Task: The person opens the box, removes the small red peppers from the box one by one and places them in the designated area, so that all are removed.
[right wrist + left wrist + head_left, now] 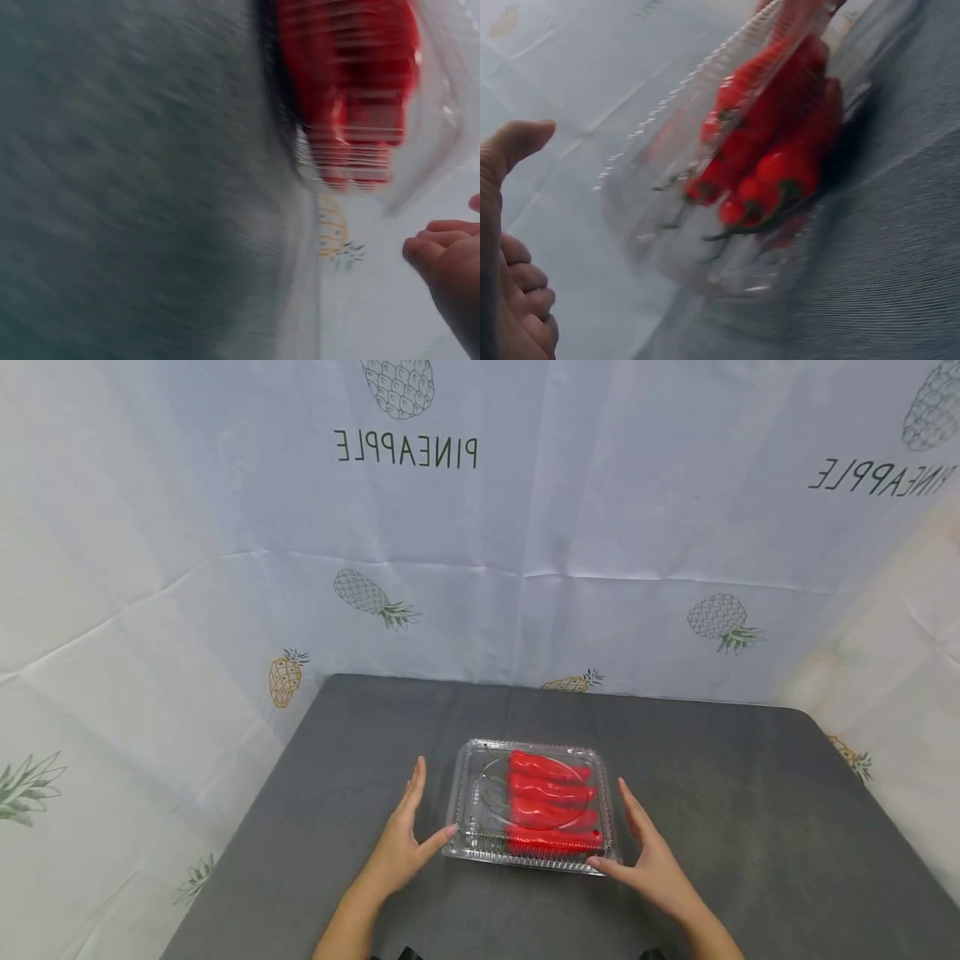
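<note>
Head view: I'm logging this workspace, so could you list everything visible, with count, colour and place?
Peppers: at least four, red with green stems, inside the container
Container: one, clear, on the table between the hands
Table: one, dark grey, under the container
Cloth: white with pineapple prints and lettering, number of pieces unclear, behind and beside the table
Black pieces: two, black, bottom edge, unidentifiable
Left hand: one, bare, left of the container
Right hand: one, bare, right of the container
</note>
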`<state>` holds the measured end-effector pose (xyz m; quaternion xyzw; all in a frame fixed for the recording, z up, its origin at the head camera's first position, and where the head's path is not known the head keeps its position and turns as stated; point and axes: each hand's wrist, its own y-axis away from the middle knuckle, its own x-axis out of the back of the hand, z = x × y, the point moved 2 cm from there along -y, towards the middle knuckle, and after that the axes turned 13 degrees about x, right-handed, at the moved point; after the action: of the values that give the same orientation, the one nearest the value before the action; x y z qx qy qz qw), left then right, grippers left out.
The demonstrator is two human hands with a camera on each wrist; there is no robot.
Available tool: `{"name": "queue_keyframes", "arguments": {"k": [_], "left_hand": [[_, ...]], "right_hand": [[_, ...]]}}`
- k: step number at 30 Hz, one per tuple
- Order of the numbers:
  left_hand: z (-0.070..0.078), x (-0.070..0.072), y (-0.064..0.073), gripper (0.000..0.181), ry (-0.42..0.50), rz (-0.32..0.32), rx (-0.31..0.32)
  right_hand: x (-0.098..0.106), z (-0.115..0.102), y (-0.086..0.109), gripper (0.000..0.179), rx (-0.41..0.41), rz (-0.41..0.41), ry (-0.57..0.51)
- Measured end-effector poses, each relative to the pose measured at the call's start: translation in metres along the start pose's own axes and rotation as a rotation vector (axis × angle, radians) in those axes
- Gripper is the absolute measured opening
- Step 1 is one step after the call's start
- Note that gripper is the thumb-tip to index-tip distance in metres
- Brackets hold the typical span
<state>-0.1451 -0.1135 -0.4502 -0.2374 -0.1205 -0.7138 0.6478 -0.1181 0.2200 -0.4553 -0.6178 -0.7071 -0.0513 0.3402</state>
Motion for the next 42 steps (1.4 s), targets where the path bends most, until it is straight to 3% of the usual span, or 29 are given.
{"name": "queue_keyframes", "arguments": {"k": [9,12,15,19,22,26,35,42], "left_hand": [[-0.014,-0.028,0.013,0.085,0.072,0.068,-0.186],[-0.014,-0.034,0.014,0.087,0.094,0.065,-0.157],[-0.015,-0.039,0.016,0.09,0.116,0.025,-0.079],[-0.016,-0.045,0.017,0.093,0.146,-0.015,-0.041],[-0.017,-0.048,0.018,0.091,0.173,-0.013,-0.079],[-0.019,-0.05,0.018,0.088,0.214,-0.014,-0.133],[-0.02,-0.05,0.018,0.091,0.233,-0.046,-0.125],[-0.021,-0.05,0.018,0.089,0.266,-0.06,-0.167]], "right_hand": [[-0.017,0.01,0.007,0.106,0.107,0.066,0.002],[-0.02,0.013,0.009,0.109,0.123,0.072,-0.008],[-0.025,0.016,0.011,0.111,0.126,0.077,-0.024],[-0.031,0.018,0.013,0.111,0.074,0.09,-0.043],[-0.035,0.018,0.015,0.109,0.044,0.102,-0.086],[-0.039,0.017,0.016,0.104,0.061,0.133,-0.173],[-0.041,0.017,0.017,0.099,0.054,0.149,-0.224],[-0.042,0.014,0.019,0.094,0.057,0.168,-0.255]]}}
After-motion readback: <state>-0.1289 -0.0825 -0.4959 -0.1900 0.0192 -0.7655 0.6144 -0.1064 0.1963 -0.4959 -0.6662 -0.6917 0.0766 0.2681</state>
